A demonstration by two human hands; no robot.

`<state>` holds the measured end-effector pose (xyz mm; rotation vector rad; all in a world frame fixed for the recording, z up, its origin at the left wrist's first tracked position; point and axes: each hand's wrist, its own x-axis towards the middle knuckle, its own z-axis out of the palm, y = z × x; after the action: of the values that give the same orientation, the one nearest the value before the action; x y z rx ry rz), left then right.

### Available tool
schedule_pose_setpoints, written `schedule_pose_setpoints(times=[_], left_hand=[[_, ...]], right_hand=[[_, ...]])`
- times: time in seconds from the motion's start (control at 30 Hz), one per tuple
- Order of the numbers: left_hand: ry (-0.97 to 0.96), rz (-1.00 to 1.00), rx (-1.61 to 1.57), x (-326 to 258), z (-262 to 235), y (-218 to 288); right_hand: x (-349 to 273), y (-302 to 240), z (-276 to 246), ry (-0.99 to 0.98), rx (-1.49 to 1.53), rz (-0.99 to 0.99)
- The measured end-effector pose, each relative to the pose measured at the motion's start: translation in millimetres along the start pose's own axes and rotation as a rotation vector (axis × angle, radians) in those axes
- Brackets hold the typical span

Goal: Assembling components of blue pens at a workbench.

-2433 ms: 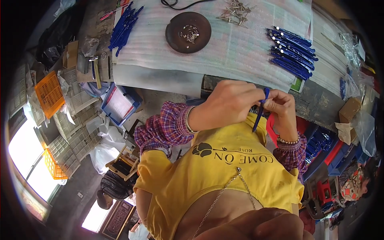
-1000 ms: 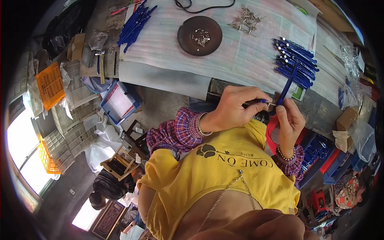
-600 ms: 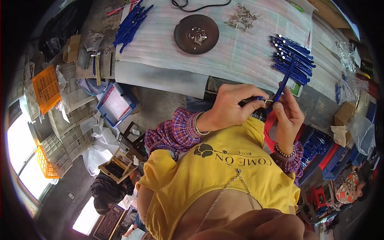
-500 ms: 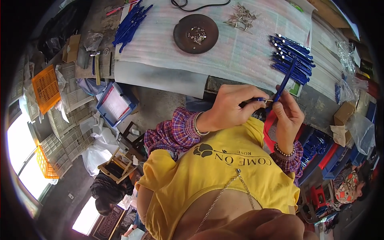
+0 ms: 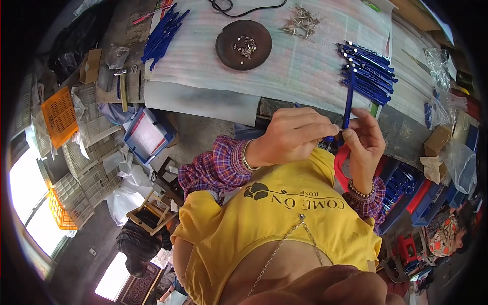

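Note:
Low in front of the table edge, both hands are close together. My right hand point(image 5: 365, 140) is closed on a long slim blue stick point(image 5: 348, 99), pinching its lower end between thumb and fingers. The stick stands nearly upright, and its top overlaps the right pile of similar blue sticks point(image 5: 373, 81) on the table. My left hand point(image 5: 297, 133) is closed on a small blue-handled tool point(image 5: 328, 138), mostly hidden by the fingers. A thin metal tip shows beside the stick's lower end; whether it touches cannot be made out.
On the covered table point(image 5: 198, 71) lie a brown round dish point(image 5: 223, 51) with small metal pieces, a heap of metal pins point(image 5: 303, 23), a black cord point(image 5: 249, 11) and another blue stick pile point(image 5: 163, 35). A hammer point(image 5: 123, 91) rests left. Crates and a blue bin point(image 5: 145, 134) stand below.
The blue stick has swung from a rightward slant to nearly upright. My left hand has turned slightly, and its fingers now cover more of the small tool. The view has shifted a little.

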<state>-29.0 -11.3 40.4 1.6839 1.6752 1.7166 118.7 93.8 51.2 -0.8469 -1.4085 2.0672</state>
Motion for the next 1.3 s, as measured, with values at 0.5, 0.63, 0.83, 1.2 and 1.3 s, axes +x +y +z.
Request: schedule_pose_setpoints(times=[0.5, 0.63, 0.83, 1.2, 1.3], left_hand=[[0.094, -0.010, -0.103, 8.1, 3.0, 6.9], [0.097, -0.016, -0.094, 7.1, 4.9, 3.5], [0.105, -0.081, -0.069, 4.7, 8.2, -2.8], [0.087, -0.232, -0.093, 6.6, 8.7, -7.8], [0.084, -0.306, -0.144, 6.0, 8.6, -6.6]], right_hand=[[0.6, -11.8, -12.9, -0.087, -0.437, -0.333], [8.4, -11.8, -8.7, -0.113, -0.392, -0.336], [8.7, -6.3, -18.0, -0.067, -0.301, -0.082], [21.3, -1.5, -24.1, -0.120, -0.395, -0.240], [24.9, -3.1, -27.3, -0.191, -0.468, -0.303]])
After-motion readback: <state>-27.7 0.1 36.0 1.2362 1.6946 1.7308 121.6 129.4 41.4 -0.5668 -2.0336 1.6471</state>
